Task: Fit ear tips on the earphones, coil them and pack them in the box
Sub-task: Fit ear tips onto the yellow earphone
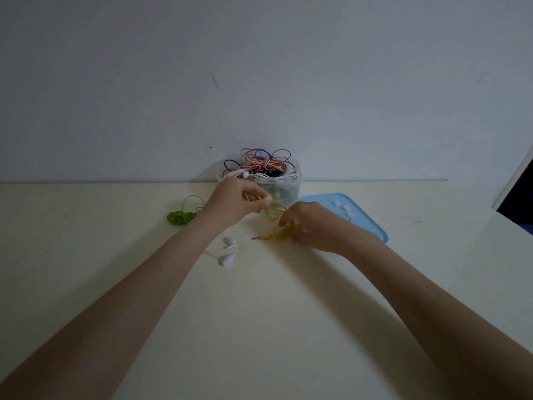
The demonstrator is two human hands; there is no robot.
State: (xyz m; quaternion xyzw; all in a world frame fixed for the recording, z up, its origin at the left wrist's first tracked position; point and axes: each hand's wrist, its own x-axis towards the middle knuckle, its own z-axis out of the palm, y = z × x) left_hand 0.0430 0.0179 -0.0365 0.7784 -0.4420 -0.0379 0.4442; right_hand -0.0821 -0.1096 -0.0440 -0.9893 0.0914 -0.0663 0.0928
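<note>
The left hand (233, 202) is raised just in front of the clear plastic box (277, 187), its fingers (261, 199) pinching the earbud end of the thin yellow earphone cable (271, 217), probably so the bud stays steady while the rest is handled. The right hand (311, 226) rests low on the desk (259, 313), its fingers curled around a loose bunch of the same yellow cable, with the metal jack plug (256, 238) poking out to the left; this looks like the coiling step. The box, standing against the wall, is heaped with tangled purple, pink-striped, black and white earphones. Just right of it lies the flat light-blue plastic lid (363, 217), serving as a tray for a few small white ear tips (343, 209). A coiled green cable (181, 216) lies to the left, and a white pair of earbuds (227, 252) lies near the left forearm. The desk is pale cream, the wall (259, 82) plain and dimly lit.
</note>
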